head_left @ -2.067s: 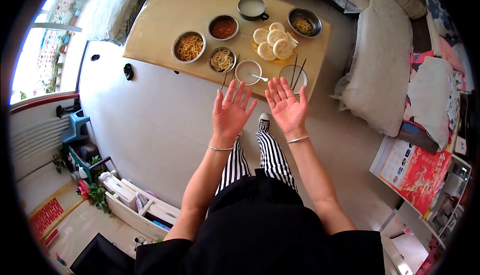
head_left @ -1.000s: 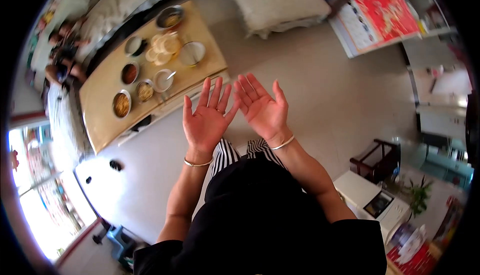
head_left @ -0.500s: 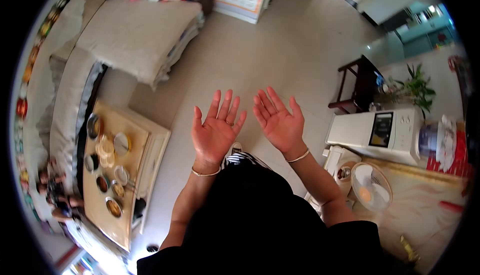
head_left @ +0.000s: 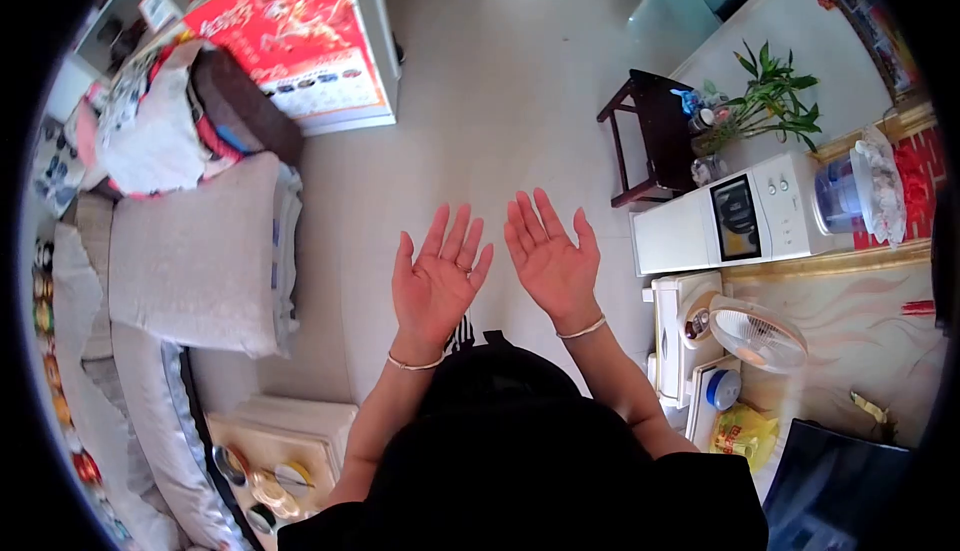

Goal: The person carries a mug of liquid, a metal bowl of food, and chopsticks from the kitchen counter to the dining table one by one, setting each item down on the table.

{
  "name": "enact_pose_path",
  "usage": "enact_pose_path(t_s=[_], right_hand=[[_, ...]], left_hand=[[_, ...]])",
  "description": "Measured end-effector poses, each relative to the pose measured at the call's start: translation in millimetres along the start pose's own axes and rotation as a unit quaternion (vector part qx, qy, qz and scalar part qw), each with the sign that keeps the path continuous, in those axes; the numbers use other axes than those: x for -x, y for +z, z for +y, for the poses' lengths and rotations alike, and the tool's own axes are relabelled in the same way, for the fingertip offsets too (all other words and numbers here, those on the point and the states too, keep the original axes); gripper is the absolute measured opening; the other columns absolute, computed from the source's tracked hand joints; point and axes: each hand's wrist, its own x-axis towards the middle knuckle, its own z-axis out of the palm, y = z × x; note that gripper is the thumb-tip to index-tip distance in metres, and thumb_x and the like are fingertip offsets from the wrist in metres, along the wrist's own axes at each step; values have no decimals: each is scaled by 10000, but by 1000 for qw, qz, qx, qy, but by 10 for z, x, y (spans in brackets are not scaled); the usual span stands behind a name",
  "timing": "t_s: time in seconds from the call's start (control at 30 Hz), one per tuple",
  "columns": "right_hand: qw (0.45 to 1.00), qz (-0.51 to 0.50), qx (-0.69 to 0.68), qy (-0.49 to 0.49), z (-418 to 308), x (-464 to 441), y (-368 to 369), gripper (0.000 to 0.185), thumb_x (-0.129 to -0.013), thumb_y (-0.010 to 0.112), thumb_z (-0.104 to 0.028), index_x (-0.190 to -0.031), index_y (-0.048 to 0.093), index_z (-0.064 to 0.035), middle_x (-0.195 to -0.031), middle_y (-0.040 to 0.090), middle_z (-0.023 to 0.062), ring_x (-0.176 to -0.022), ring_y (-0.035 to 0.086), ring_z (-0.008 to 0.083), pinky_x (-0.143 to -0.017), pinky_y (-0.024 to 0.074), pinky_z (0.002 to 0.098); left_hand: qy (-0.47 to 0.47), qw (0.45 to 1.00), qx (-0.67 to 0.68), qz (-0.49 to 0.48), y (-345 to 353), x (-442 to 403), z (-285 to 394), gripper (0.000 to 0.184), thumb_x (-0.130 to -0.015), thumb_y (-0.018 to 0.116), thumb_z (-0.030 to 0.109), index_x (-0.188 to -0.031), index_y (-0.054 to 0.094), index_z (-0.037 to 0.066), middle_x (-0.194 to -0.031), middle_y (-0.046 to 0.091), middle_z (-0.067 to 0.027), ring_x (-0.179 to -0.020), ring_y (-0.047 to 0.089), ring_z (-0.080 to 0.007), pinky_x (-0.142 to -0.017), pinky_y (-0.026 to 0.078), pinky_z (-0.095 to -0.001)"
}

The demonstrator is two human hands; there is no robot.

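Note:
Both palms face up over the pale floor, side by side with a gap between them. My left hand (head_left: 436, 281) has its fingers spread and holds nothing; a ring and a thin bracelet show on it. Fingers stretched out, my right hand (head_left: 556, 263) is empty too, with a bracelet at the wrist. At the lower left, the wooden table (head_left: 318, 451) is partly cut off by my arm and the view's edge. On it are a metal bowl (head_left: 230, 464), flat breads (head_left: 272, 491) and a yellow-edged bowl (head_left: 293, 478).
A sofa (head_left: 195, 251) lies to the left, below a red-and-white cabinet (head_left: 300, 41). On the right stand a dark wooden chair (head_left: 655, 141), a leafy plant (head_left: 770, 101), a white water dispenser (head_left: 690, 231) and a fan (head_left: 757, 336).
The view has turned right, away from the food table, which now sits at the lower left. The chair, dispenser and fan have come into view. Both hands stay open and raised.

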Motion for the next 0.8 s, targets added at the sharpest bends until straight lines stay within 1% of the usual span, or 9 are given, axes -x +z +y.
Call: enact_pose_path(t_s=[0.1, 0.17, 0.23, 0.33, 0.43, 0.57, 0.67, 0.8], right_hand=[[999, 2, -14, -35, -203, -569, 246, 527, -951, 459, -398, -1340, 459, -44, -1359, 487, 146, -1298, 422, 277, -1101, 326, 418], [997, -26, -23, -76, -369, -828, 327, 533, -952, 453, -399, -1347, 452, -42, -1364, 484, 145, -1306, 410, 277, -1115, 303, 419], [992, -18, -30, -119, -554, -1009, 390, 536, -953, 449, -399, -1349, 450, -38, -1366, 483, 144, -1311, 404, 276, -1120, 293, 417], [984, -9, -42, -170, -920, -1370, 412, 540, -957, 441, -398, -1353, 445, -31, -1374, 476, 144, -1317, 399, 272, -1123, 287, 413], [978, -3, -55, -200, -1461, -1761, 422, 541, -959, 438, -397, -1354, 440, -28, -1382, 467, 144, -1315, 403, 270, -1121, 295, 412], [977, -24, -51, -204, -2308, -2433, 499, 542, -958, 447, -394, -1354, 437, -24, -1384, 462, 143, -1307, 414, 271, -1114, 311, 413], [977, -22, -50, -207, -2971, -2932, 697, 544, -956, 450, -395, -1352, 439, -22, -1380, 466, 145, -1305, 416, 277, -1109, 319, 414], [979, -32, -38, -197, -3791, -3508, 1031, 542, -956, 448, -392, -1353, 438, -23, -1381, 465, 147, -1303, 417, 282, -1106, 322, 417]], left_hand=[[-41, 999, -29, 13, 268, -729, 210, 558, -999, 288, 456, -1435, 352, 113, -1504, 323, -99, -1397, 284, -254, -1145, 193, -467], [-75, 996, -47, 18, 446, -1214, 269, 559, -998, 288, 458, -1432, 356, 114, -1499, 331, -98, -1395, 289, -255, -1143, 196, -468], [-111, 991, -71, 15, 538, -1654, 285, 559, -997, 288, 461, -1430, 361, 115, -1495, 340, -97, -1392, 294, -255, -1142, 199, -469], [-159, 984, -74, 12, 569, -2351, 246, 559, -995, 293, 461, -1431, 360, 118, -1497, 337, -94, -1389, 299, -255, -1140, 205, -472], [-190, 979, -69, 22, 578, -3099, 7, 552, -992, 301, 464, -1422, 378, 127, -1495, 343, -84, -1389, 297, -245, -1140, 205, -471], [-195, 977, -88, 16, 661, -4104, -304, 550, -990, 310, 469, -1415, 392, 130, -1488, 356, -76, -1387, 301, -238, -1138, 209, -468], [-193, 977, -88, 21, 868, -4831, -489, 549, -989, 314, 470, -1411, 399, 129, -1489, 356, -76, -1389, 298, -236, -1137, 209, -464], [-179, 979, -98, -2, 1123, -5817, -768, 546, -988, 324, 460, -1407, 405, 120, -1486, 360, -85, -1394, 291, -236, -1141, 197, -458]])
